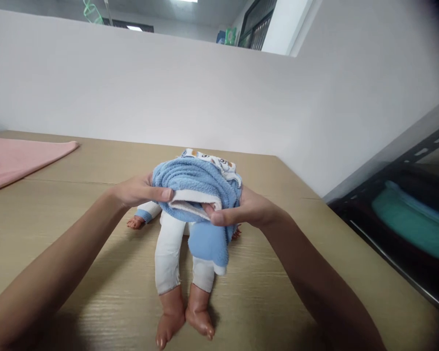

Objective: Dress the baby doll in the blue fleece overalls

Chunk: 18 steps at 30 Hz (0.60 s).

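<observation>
Both my hands hold a blue fleece baby garment (pixel 200 178) with a white-trimmed opening, bunched up over a baby doll. My left hand (pixel 142 190) grips its left side, thumb pressed by the trim. On the other side, my right hand (pixel 241 209) is closed round the cloth, with a fingertip showing inside the opening. A blue flap with a white end hangs below. The doll (pixel 168 253) lies on its back, feet toward me, in white leggings and blue-cuffed sleeves; the garment hides its head and chest.
A wooden tabletop (pixel 105 278) carries the doll, with a pink cloth (pixel 22 158) at the far left. Behind it stands a white partition wall (pixel 131 87). A black rack (pixel 405 219) holding a teal item (pixel 412 224) is at the right edge.
</observation>
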### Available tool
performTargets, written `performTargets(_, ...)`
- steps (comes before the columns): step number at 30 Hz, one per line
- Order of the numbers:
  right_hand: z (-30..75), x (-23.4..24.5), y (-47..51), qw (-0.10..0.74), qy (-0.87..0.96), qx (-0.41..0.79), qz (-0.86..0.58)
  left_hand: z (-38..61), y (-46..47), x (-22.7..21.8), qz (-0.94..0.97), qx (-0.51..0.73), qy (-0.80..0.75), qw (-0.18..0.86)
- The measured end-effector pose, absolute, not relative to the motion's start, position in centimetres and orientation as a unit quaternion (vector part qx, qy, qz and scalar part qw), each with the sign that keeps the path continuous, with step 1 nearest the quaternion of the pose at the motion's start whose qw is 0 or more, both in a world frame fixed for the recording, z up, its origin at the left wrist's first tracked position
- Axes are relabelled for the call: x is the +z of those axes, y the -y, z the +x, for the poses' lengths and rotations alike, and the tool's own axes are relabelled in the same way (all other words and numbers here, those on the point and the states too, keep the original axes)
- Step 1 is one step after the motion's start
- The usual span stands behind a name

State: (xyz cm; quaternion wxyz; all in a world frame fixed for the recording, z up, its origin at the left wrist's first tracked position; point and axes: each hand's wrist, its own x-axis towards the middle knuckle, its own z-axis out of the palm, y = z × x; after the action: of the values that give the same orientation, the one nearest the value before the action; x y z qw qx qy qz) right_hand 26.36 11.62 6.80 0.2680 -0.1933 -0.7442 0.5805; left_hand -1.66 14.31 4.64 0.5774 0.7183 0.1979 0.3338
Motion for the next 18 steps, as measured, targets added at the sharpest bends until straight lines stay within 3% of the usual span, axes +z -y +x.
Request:
performTargets(4, 25.9, 6.2, -10.1, 0.389, 0.708, 0.512, -0.292, -2.3, -12.3, 5.0, 0.714, 0.339, -0.276, 0.548)
performTargets(7, 25.6, 5.7, -8.8, 0.429, 0.697, 0.46, -0.343, -1.8, -9.8, 5.5, 0.725, 0.303, -0.336, 0.519)
performTargets(14, 25.1, 5.7, -5.1, 0.374, 0.778, 0.334, -0.378, 0.8, -4.7, 4.9, 0.689, 0.395, -0.412, 0.446)
performTargets(18, 25.3, 6.1, -3.6, 0.285, 0.806, 0.387, -0.346, 0.8, -2.6, 3.3, 0.691, 0.416, -0.47, 0.359)
